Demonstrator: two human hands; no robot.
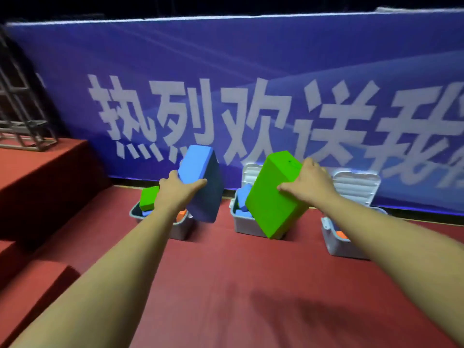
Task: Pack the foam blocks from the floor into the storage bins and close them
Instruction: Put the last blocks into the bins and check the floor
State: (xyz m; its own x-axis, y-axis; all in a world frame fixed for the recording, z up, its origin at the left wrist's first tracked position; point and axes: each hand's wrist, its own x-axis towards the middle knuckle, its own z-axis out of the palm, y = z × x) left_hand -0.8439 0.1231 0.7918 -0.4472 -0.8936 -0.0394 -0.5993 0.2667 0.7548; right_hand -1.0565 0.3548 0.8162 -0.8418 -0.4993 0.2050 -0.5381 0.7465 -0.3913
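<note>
Left hand [179, 189] is clamped on a tilted blue foam block [200, 182] over the left bin [160, 223]; right hand [310, 183] grips a green block [272, 197] above the middle bin [244, 226] — three grey bins line the red floor [238, 285], the right bin [341, 243] holding orange foam

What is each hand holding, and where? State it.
Left hand grips the blue foam block at its lower edge; right hand grips the green foam block by its upper right side.
</note>
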